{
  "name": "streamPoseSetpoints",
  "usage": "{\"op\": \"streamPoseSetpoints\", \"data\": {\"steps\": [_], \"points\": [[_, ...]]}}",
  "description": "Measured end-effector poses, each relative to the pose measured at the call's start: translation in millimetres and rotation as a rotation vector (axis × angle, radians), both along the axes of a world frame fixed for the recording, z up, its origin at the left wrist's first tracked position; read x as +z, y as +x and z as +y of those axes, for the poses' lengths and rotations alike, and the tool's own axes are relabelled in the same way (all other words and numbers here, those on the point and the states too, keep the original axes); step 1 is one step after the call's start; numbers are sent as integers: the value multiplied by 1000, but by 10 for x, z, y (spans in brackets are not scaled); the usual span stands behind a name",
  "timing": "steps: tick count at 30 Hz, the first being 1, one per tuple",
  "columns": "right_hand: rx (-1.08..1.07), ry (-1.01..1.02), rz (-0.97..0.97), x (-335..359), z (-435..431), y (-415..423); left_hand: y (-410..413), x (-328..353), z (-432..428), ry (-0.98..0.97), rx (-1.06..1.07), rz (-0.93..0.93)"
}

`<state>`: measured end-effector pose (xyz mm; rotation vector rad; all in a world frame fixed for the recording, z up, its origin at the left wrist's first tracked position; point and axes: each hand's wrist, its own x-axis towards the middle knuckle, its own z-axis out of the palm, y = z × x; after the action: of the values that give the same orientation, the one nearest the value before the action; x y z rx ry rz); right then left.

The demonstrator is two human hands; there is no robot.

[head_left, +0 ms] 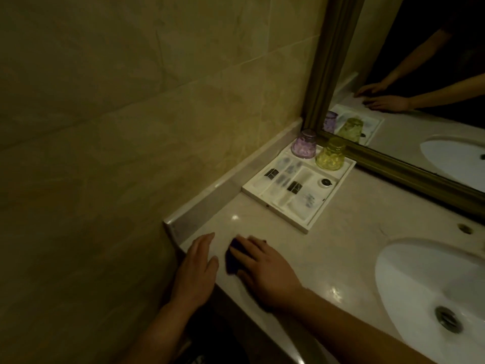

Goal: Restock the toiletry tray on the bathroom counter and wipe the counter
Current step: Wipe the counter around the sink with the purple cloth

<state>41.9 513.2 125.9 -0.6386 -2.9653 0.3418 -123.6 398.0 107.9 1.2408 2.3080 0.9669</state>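
A white toiletry tray [312, 222] lies on the beige counter [328, 253] in the corner by the wall and mirror. It holds wrapped packets, a small round black-capped item [325, 182], an upturned purple cup [304, 147] and an upturned yellow cup [330, 153]. Near the counter's front left edge, my right hand [265, 271] presses flat on a dark cloth [233, 258], most of it hidden under the fingers. My left hand [196, 269] rests flat on the counter edge just left of the cloth, fingers straight.
A white oval sink [420, 279] with a metal drain [447, 319] sits at the right. A framed mirror [393, 164] runs along the back and reflects both hands. A tiled wall [105, 127] borders the counter's left end.
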Motion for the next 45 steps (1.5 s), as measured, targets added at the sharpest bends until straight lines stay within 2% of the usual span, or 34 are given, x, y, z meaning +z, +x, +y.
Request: {"op": "streamPoseSetpoints", "data": {"steps": [3, 5, 8, 10, 15, 17, 21, 23, 25, 27, 31, 35, 37, 41, 45], "points": [[-107, -34, -3, -48, -109, 706, 11, -90, -59, -66, -84, 133], [-297, -23, 26, -40, 89, 1103, 77, -109, -43, -157, -124, 282], [-658, -39, -28, 111, 461, 1411, 271, -38, 80, -336, -163, 486], [-747, -32, -51, 145, 380, 1460, 445, 21, 165, -359, -180, 507], [-661, -23, -41, -31, -853, 2037, 1104, 53, 296, -217, -451, 552], [-792, 11, -21, -36, -1125, 2533, 1312, 27, 324, -211, -528, 563], [-1277, 19, -13, -13, -1468, 3354, 1435, -31, 328, -226, -592, 631], [-1392, 23, -28, -45, -1517, 3426, 1427, -35, 322, -235, -589, 626], [-1417, 50, -39, -66, -1461, 3290, 1427, -13, 322, -253, -583, 634], [-1400, 53, -68, -68, -1375, 3025, 1432, -3, 320, -269, -595, 645], [-1189, 63, -39, -61, -1120, 2310, 1418, 9, 321, -275, -594, 640], [-950, 60, -4, -39, -775, 1590, 1342, 70, 313, -222, -577, 514], [-829, 43, 10, -60, -585, 1321, 1236, 103, 277, -205, -507, 466], [-580, -6, 22, -100, -197, 833, 814, 109, 141, -286, -289, 492], [-361, -14, 11, -131, 167, 349, 491, 121, 42, -382, -166, 525]]}}
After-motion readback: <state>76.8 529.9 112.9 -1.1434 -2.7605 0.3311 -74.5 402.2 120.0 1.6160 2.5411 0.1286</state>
